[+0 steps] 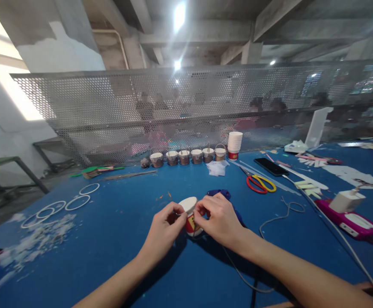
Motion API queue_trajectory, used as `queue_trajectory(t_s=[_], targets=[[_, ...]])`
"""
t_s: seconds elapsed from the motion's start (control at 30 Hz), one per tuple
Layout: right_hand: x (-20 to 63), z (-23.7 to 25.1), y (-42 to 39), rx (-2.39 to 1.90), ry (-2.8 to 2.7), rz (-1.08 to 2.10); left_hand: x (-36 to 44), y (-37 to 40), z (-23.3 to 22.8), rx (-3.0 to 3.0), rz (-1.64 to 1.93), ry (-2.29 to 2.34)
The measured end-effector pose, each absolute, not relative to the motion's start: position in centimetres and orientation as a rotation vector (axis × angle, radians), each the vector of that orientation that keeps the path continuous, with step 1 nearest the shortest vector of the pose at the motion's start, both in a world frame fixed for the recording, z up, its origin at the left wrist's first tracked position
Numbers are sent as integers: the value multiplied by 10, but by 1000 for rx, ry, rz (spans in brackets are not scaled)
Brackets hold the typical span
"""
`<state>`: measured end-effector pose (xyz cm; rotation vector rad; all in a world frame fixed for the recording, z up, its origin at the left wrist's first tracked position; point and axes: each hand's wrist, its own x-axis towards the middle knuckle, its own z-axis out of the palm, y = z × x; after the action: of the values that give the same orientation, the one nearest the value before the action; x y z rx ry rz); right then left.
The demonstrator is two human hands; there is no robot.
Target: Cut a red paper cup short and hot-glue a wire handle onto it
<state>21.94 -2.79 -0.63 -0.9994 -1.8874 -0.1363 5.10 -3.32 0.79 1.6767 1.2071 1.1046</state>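
A small red and white paper cup (190, 226) with a yellow patch is tilted between my hands, low over the table; its white round top (188, 204) faces up and toward me. At its left rim, my left hand (165, 226) is closed, thumb and forefinger pinching. My right hand (220, 216) is closed on the other side, its bent fingertips against the rim and wall. Anything small inside either pinch is hidden. Just behind my right hand lies a blue glue gun (220, 193), partly covered by it.
Several bucket-like cups (184, 157) line the back edge beside a stack of paper cups (235, 143). Scissors (259, 184), a phone (270, 167) and a magenta power strip (350, 220) lie right, with loose cables. White rings (77, 202) and scraps (41, 239) lie left.
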Motion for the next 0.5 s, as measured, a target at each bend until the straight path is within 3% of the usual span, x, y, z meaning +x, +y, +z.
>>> queue_trajectory(t_s=[0.5], targets=[[228, -6, -26, -1057, -1909, -96, 44, -26, 11, 1700, 1048, 1157]])
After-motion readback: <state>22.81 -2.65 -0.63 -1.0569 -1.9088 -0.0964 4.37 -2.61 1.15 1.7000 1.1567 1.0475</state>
